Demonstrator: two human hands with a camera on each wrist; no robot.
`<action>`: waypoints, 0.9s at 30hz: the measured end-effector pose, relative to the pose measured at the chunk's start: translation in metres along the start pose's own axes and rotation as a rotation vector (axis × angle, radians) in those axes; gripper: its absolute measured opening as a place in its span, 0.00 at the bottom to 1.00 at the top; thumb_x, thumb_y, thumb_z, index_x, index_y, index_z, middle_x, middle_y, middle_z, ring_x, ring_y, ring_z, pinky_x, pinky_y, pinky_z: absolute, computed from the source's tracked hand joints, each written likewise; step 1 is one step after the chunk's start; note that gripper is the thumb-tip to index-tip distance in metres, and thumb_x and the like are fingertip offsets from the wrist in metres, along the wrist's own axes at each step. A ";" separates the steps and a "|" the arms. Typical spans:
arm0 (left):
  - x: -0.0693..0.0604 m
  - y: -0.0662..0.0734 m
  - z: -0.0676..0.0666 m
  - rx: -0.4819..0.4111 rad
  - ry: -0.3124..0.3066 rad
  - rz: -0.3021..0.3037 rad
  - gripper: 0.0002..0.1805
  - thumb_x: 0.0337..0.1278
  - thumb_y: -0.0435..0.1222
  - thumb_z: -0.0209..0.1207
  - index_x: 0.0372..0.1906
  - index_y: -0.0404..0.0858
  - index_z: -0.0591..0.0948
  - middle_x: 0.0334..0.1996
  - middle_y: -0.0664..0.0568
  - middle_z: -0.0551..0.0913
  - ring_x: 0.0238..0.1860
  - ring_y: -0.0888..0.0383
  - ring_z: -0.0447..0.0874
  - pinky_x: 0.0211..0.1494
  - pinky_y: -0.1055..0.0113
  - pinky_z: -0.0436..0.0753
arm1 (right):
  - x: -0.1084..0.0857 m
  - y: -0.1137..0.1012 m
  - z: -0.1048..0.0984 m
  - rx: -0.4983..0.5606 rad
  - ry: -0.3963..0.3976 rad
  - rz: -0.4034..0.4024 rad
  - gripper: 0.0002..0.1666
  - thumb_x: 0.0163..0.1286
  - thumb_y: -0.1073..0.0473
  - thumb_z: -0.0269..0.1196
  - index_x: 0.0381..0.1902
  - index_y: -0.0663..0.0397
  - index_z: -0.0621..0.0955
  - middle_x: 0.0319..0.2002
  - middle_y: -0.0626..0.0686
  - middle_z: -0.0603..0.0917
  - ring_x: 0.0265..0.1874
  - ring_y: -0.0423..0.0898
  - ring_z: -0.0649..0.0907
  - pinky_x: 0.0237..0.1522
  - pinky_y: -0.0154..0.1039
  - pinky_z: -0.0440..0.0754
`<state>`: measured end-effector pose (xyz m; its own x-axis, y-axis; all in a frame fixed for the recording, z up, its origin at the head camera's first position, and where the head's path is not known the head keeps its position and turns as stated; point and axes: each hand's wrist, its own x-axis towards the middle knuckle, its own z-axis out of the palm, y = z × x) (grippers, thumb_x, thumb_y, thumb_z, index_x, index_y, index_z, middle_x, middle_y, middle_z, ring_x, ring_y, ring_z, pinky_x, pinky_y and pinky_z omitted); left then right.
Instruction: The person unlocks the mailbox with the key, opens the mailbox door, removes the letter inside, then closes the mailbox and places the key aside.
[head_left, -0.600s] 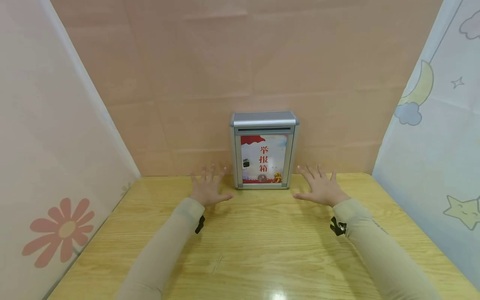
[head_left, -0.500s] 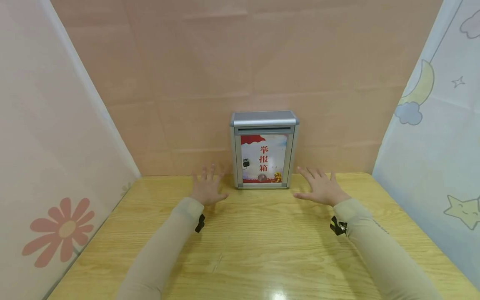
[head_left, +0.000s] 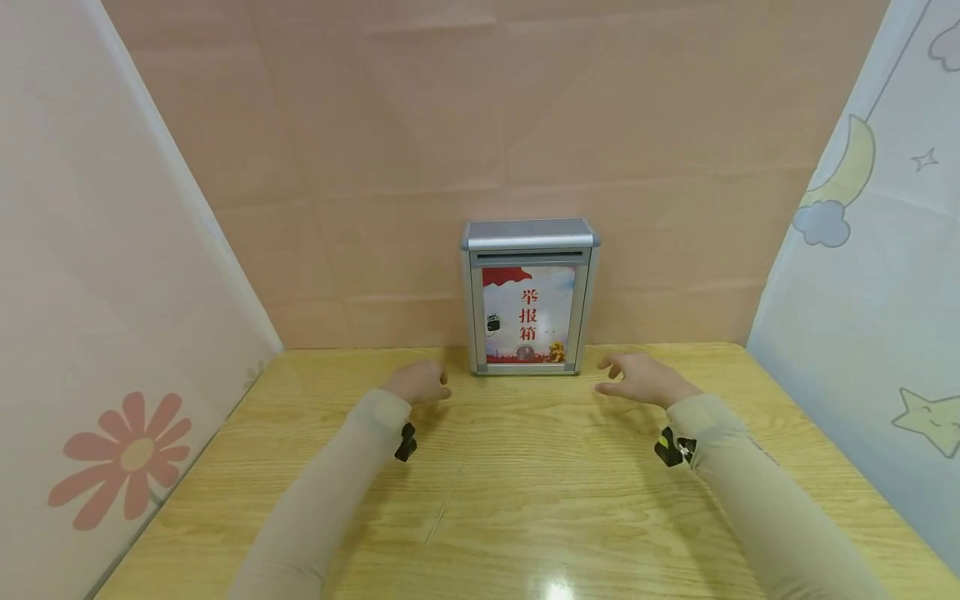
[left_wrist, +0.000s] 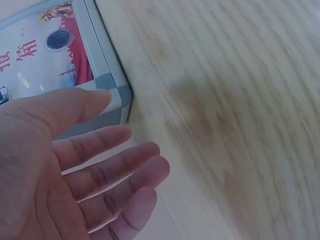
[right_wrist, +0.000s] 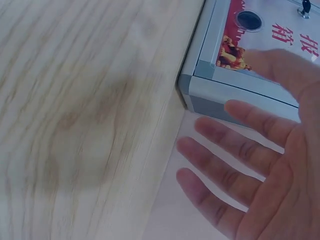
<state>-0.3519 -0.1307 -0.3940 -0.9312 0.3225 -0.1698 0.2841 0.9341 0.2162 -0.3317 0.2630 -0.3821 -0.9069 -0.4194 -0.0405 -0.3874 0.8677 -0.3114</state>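
A grey metal box (head_left: 551, 292) stands upright at the far side of the wooden table, with a slot (head_left: 529, 256) near its top and red characters on its front panel. A key with a dark tag (head_left: 492, 322) hangs at the left of that panel. To the left of the box is my left hand (head_left: 420, 382), apart from it, its fingers bent loosely and holding nothing. On the other side, my right hand (head_left: 643, 379) hovers over the table with relaxed, slightly bent fingers and nothing in them. Both wrist views show bare palms beside the box's lower corners.
The wooden tabletop (head_left: 517, 483) extends from the box toward me. Behind the box hangs a plain peach-coloured backdrop (head_left: 360, 167). A flower-printed panel (head_left: 112, 275) borders the left, and a panel with moon and stars (head_left: 847, 333) borders the right.
The fingers of both hands, spread wide before, have now bent inward. The hands stay on either side of the box, which has not moved on the table.
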 end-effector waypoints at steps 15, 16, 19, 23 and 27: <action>0.044 0.013 0.002 -0.575 0.209 -0.124 0.17 0.60 0.37 0.54 0.50 0.32 0.80 0.42 0.44 0.84 0.33 0.53 0.81 0.36 0.65 0.81 | 0.044 0.002 -0.010 0.657 -0.046 0.207 0.29 0.75 0.62 0.48 0.67 0.77 0.61 0.65 0.75 0.66 0.58 0.68 0.75 0.57 0.54 0.78; 0.047 0.014 0.003 -0.607 0.232 -0.136 0.18 0.59 0.36 0.54 0.51 0.32 0.80 0.44 0.43 0.84 0.35 0.53 0.81 0.38 0.64 0.81 | 0.046 0.000 -0.009 0.677 -0.047 0.218 0.29 0.75 0.62 0.48 0.67 0.78 0.60 0.65 0.75 0.65 0.59 0.68 0.74 0.58 0.54 0.76; 0.051 0.019 0.006 -0.706 0.289 -0.142 0.20 0.58 0.35 0.55 0.53 0.30 0.79 0.50 0.40 0.82 0.47 0.49 0.80 0.49 0.58 0.81 | 0.050 -0.003 -0.006 0.732 -0.045 0.236 0.30 0.76 0.63 0.47 0.68 0.79 0.57 0.66 0.76 0.63 0.62 0.69 0.71 0.62 0.56 0.72; 0.053 0.027 0.007 -0.804 0.333 -0.137 0.22 0.59 0.34 0.54 0.57 0.26 0.76 0.55 0.36 0.79 0.56 0.43 0.77 0.58 0.52 0.77 | 0.055 -0.002 -0.001 0.809 -0.035 0.254 0.32 0.77 0.63 0.47 0.69 0.80 0.53 0.67 0.76 0.61 0.62 0.69 0.70 0.64 0.56 0.70; 0.055 0.030 0.008 -0.817 0.360 -0.140 0.24 0.59 0.33 0.53 0.58 0.25 0.74 0.55 0.35 0.78 0.57 0.42 0.76 0.59 0.52 0.76 | 0.059 0.002 0.004 0.843 -0.014 0.267 0.32 0.77 0.62 0.48 0.68 0.79 0.54 0.67 0.75 0.61 0.62 0.67 0.72 0.63 0.53 0.72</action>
<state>-0.3924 -0.0841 -0.4050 -0.9992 0.0187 0.0356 0.0402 0.5173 0.8549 -0.3855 0.2386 -0.3886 -0.9453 -0.2392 -0.2216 0.0930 0.4537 -0.8863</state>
